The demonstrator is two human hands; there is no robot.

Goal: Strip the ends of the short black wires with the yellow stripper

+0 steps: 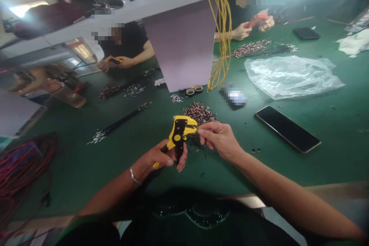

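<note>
A broad, green-topped desk spreads across the view, with a tall, pale, flat panel standing at its far side. A crumpled, clear plastic bag lies to the right of the panel, and a tangled coil of red and blue wires at the left edge. A hanging bunch of thin yellow cables drops beside the panel. Below the bag lies a black, rectangular phone; across on the left, a slim bundle of black wires with silvery tips.

The left hand has its fingers wrapped around the handles of a yellow-and-black, pistol-shaped wire stripper, held above the desk near the middle. The right hand has thumb and forefinger pressed together at the tool's mouth; whatever they pinch is too small to tell. Just behind sits a loose heap of black, copper-tipped wire pieces. Smallest are two round, dark tape rolls by the panel's foot.
</note>
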